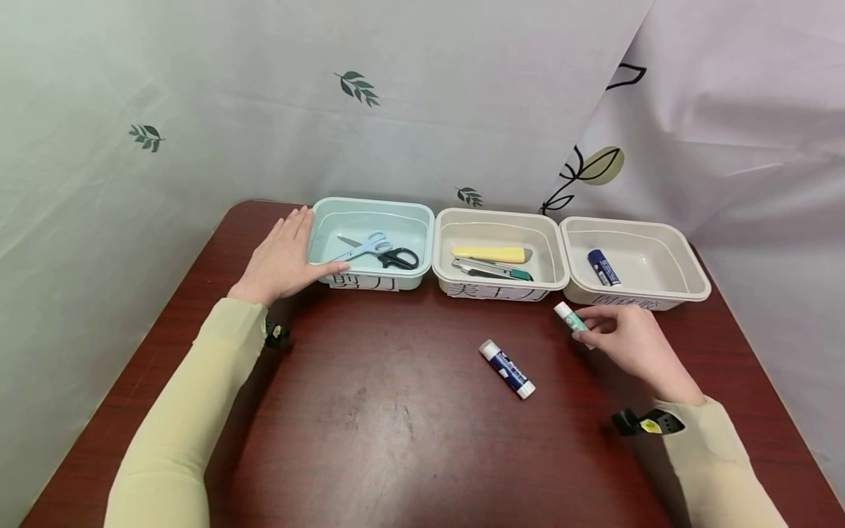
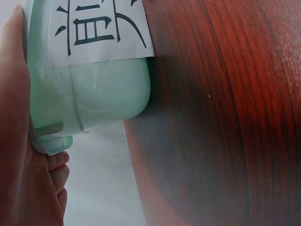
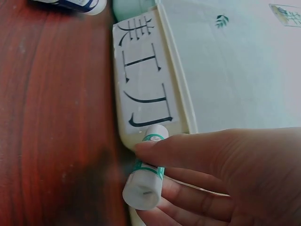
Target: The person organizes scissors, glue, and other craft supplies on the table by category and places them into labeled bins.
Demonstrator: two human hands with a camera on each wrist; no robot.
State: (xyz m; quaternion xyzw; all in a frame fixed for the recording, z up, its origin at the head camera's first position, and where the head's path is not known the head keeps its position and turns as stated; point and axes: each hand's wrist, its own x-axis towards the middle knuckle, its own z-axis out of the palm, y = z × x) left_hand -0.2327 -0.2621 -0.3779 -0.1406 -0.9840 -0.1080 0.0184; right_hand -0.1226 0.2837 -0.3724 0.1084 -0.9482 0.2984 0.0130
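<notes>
My left hand [image 1: 282,257] rests on the light blue bin [image 1: 422,220] at its left end, fingers straight along the side and thumb over the front rim. In this bin lie light blue scissors [image 1: 375,243] and black-handled scissors [image 1: 401,258]. My right hand [image 1: 627,339] pinches a small white and green glue stick [image 1: 571,318] between thumb and fingers, above the table in front of the right bin. The right wrist view shows the glue stick's white end [image 3: 142,190] toward the camera. Left of this hand, a larger blue and white glue stick [image 1: 507,369] lies on the table.
A middle beige bin [image 1: 554,249] holds a yellow utility knife [image 1: 491,254] and other cutters [image 1: 495,270]. The right beige bin [image 1: 686,264] holds a dark blue glue stick [image 1: 604,268]. Paper labels [image 1: 364,281] mark the bin fronts. A patterned cloth [image 1: 264,110] hangs behind the table [image 1: 370,425].
</notes>
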